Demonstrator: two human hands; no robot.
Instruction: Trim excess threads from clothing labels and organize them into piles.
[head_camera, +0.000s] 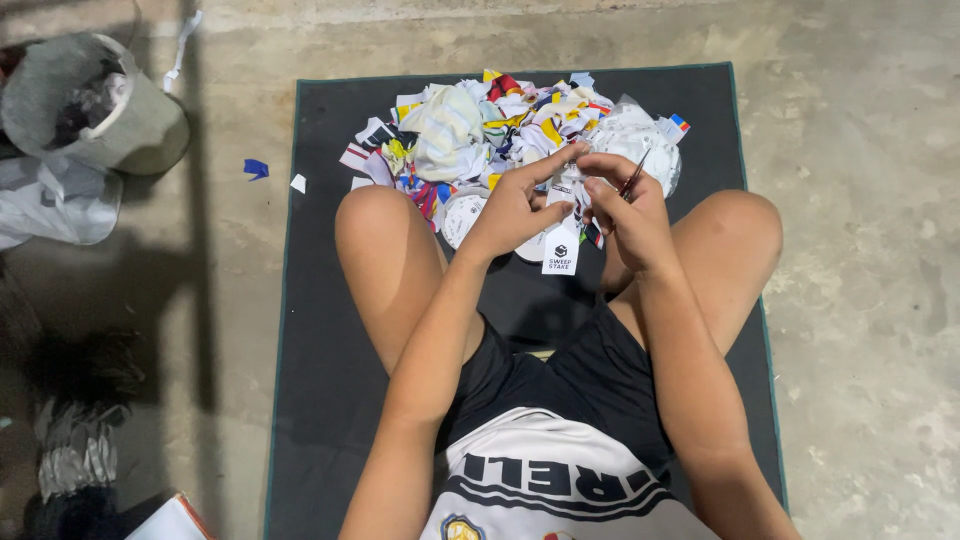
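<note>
Bare concrete floor (860, 200) surrounds the dark mat (320, 330) you sit on, knees spread, with a heap of colourful fabric scraps (500, 125) piled at its far end. Your left hand (515, 205) pinches the top of a small white tag (561, 250) between thumb and forefinger; the tag hangs with its long axis near upright, its lower end pointing back toward you, between your knees and just in front of the heap. Your right hand (625, 210) is closed round small red-handled scissors (634, 175), whose length slants up and away to the right, beside the tag's top. Off to the left lies a tipped grey bucket (100, 100), with a blue scrap (256, 168) near the mat's edge.
</note>
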